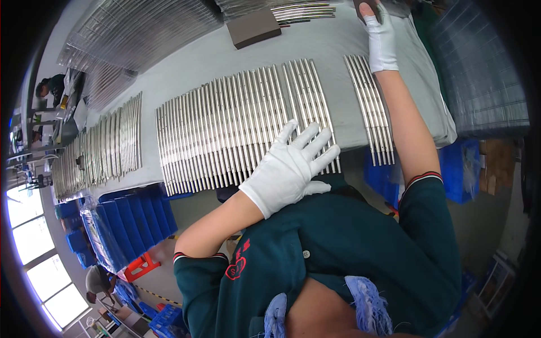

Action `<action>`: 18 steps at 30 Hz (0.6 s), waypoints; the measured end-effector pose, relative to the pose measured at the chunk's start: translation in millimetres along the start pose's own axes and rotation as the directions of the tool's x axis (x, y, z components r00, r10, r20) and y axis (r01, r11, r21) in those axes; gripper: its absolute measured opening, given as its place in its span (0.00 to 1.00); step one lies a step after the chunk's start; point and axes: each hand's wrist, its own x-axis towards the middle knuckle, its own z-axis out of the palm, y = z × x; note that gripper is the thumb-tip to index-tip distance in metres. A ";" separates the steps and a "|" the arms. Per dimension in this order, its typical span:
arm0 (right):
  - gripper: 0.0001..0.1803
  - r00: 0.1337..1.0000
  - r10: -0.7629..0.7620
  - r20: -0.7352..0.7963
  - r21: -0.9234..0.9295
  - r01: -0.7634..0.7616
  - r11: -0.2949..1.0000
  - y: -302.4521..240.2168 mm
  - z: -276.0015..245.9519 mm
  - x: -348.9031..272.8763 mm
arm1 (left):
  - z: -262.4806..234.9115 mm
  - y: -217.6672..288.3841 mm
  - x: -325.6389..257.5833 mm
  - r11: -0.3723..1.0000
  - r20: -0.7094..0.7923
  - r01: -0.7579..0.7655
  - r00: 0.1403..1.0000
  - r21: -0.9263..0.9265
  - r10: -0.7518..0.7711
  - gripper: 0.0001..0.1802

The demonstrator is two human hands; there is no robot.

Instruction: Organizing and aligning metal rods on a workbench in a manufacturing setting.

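Note:
Many slim shiny metal rods (225,124) lie side by side on the grey-covered table. My left hand (290,169), in a white glove, lies spread and palm-down over the near ends of the rods at the right of the main row. Out at the far right, my right hand (382,42), in a white glove with the thumb tip bare, grips a dark brown block (365,7), partly cut off by the picture's top edge. A smaller group of rods (369,107) lies beside my right forearm.
A brown rectangular block (253,29) sits at the table's far side, near more rods (304,11). Another row of rods (107,143) is at the left. Clear plastic-wrapped stacks (141,39) stand behind. Blue bins (135,217) are below the table edge. Other people are in the left background.

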 end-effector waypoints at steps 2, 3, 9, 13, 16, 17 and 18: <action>0.30 1.000 -0.003 -0.006 0.028 0.003 1.000 -0.1 -1.9 -0.7 | 5.0 5.0 14.5 0.999 -0.028 -0.031 0.999 -0.031 0.030 0.39; 0.29 1.000 -0.003 -0.012 0.053 0.004 0.999 -2.0 0.6 -1.4 | 7.0 7.2 20.9 0.991 -0.052 -0.096 0.994 -0.094 0.091 0.39; 0.43 0.994 0.105 -0.013 -0.023 -0.105 0.994 -12.5 -8.9 -4.9 | -14.3 3.2 3.4 0.974 -0.172 -0.085 0.984 -0.208 0.049 0.41; 0.42 0.996 0.088 -0.026 -0.039 -0.089 0.995 -13.1 -7.2 -5.0 | -19.9 -5.0 -38.7 0.991 -0.119 0.122 0.984 -0.060 -0.129 0.45; 0.41 0.991 0.135 -0.022 0.043 -0.134 0.990 -7.3 -5.6 -4.3 | -14.3 -7.0 -52.4 0.945 -0.102 0.317 0.946 0.086 -0.308 0.47; 0.41 0.986 0.165 -0.001 0.083 -0.164 0.983 -6.5 -4.8 -3.8 | -13.3 -6.5 -53.2 0.941 -0.075 0.319 0.947 0.114 -0.312 0.49; 0.41 0.986 0.166 0.000 0.083 -0.165 0.983 -5.4 -4.4 -4.0 | -12.2 -6.2 -53.4 0.937 -0.048 0.320 0.948 0.141 -0.316 0.50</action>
